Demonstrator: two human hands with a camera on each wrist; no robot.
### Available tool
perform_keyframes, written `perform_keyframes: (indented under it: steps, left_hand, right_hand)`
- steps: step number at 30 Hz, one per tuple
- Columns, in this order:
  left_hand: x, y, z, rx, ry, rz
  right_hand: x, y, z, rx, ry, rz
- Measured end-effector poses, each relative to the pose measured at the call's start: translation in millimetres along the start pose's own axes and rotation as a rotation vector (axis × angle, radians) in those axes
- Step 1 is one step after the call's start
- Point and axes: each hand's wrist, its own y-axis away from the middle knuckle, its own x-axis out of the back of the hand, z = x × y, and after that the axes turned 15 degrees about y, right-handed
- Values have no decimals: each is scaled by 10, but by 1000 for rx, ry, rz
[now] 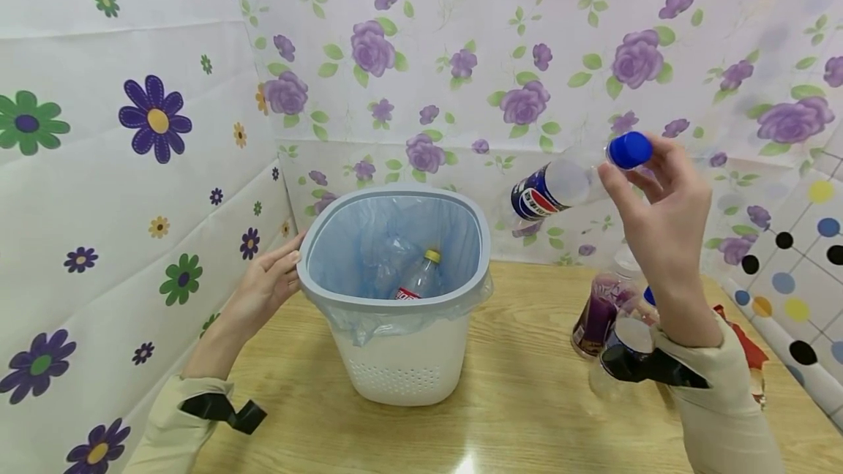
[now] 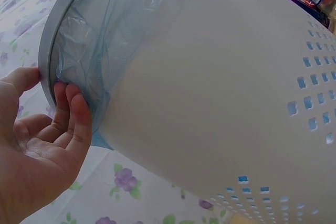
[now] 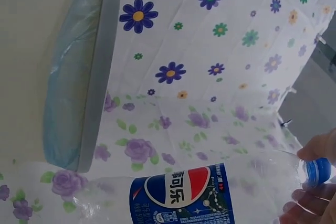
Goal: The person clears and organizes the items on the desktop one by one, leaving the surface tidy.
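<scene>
My right hand (image 1: 668, 203) pinches an empty clear plastic Pepsi bottle (image 1: 541, 192) by its neck, just below the blue cap. The bottle tilts, its base pointing left and down towards the trash bin, in the air to the right of the rim; the right wrist view shows its blue label (image 3: 181, 195). At the left side of the white trash bin (image 1: 402, 357), my left hand (image 1: 260, 287) holds the grey rim, thumb on one side and fingers (image 2: 79, 124) under it. A blue bag lines the bin. Inside lies a clear bottle with a yellow cap (image 1: 432, 257).
Right of the bin, a bottle with a purple label (image 1: 596, 317) and another clear bottle (image 1: 619, 364) stand on the wooden table (image 1: 527, 386). A red wrapper (image 1: 747, 342) lies behind my right forearm. Flowered sheets hang behind and at the left.
</scene>
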Motion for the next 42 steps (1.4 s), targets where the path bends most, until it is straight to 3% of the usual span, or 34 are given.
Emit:
perform_keyframes:
  steps: [6,14,21,33,42]
  left_hand:
    - [-3,8,-1,0,0,1]
    - [-31,11,8,-2,7,1]
    - [-18,4,0,-5,11,-4]
    - [-13,-9,18,-3,0,-1]
    - [2,-1,4,15,12,6]
  right_hand:
    - [-20,-95,-125,22,-65,3]
    - [-93,-143,-233,68,-337,-21]
    - [-165,-131,-279,140,-353,-23]
    - [-244,-100,-387,123,-367,-100]
    - [-346,-26,-416,109,-309,-221]
